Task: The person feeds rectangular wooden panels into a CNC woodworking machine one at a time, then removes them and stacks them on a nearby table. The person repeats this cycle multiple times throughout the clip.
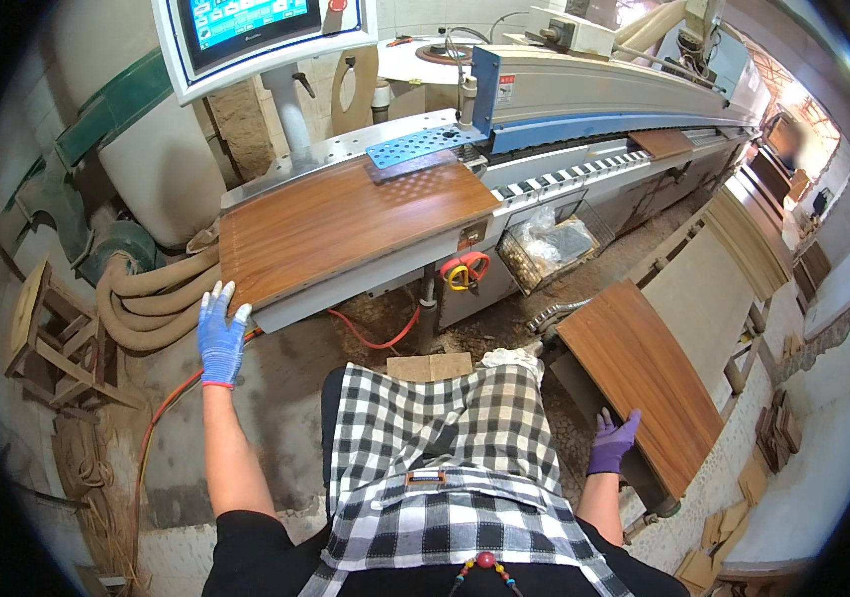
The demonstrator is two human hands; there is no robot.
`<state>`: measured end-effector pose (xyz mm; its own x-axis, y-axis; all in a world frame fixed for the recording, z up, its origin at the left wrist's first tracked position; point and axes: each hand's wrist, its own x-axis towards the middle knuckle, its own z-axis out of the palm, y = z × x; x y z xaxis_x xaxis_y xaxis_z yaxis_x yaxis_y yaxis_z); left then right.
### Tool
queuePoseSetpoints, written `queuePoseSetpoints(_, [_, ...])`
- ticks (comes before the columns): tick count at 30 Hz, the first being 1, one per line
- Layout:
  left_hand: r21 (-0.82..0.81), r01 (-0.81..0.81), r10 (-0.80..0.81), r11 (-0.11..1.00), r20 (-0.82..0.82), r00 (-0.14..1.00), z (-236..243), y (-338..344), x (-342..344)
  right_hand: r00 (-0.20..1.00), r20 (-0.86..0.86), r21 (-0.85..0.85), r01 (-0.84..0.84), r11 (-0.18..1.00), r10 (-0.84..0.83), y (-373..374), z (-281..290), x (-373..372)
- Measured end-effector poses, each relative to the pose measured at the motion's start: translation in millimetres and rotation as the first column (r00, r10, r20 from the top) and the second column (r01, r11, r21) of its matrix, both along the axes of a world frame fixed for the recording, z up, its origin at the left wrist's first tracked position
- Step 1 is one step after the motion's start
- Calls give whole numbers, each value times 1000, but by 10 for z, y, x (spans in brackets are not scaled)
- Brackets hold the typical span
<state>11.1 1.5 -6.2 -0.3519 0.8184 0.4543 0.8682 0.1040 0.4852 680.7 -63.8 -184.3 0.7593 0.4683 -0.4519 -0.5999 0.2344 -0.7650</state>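
Note:
My left hand (220, 336), in a blue glove with pale fingertips, touches the near left corner of a brown wood-grain panel (345, 229). Its fingers are stretched out and apart. That panel lies flat on the machine's table, its far right part under a blue perforated plate (415, 145). To my right, a second wood-grain panel (644, 373) lies on a low support. My right hand (613, 442), in a purple glove, is closed at this panel's near left edge; some of its fingers are hidden.
A long edge-banding machine (594, 85) runs away to the right, with a screen (251, 25) at upper left. Red-handled scissors (465, 271) hang on its front beside a wire basket (554, 249). Hoses (151, 298) and a wooden stool (57, 338) stand left. Another person is far right.

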Motion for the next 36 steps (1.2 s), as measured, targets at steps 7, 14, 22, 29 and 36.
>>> queuePoseSetpoints(7, [-12, 16, -17, 1000, -30, 999, 26, 3, -1, 1000, 5, -7, -5, 1000, 5, -21, 9, 8])
queuePoseSetpoints(14, [-3, 25, -25, 1000, -31, 999, 28, 7, -15, 1000, 8, -34, -10, 999, 11, -24, 75, -49])
queuePoseSetpoints(22, [-41, 16, -19, 999, -73, 997, 109, 93, 97, 1000, 6, -34, -26, 999, 26, -24, 83, -58])
queuePoseSetpoints(29, [-30, 25, -26, 999, -44, 999, 105, 221, 206, 999, -10, -27, -41, 999, 40, -42, 49, -35])
queuePoseSetpoints(36, [-45, 8, -17, 999, -195, 981, 105, 553, 650, 977, -215, 32, 11, 999, -4, -146, 107, 38])
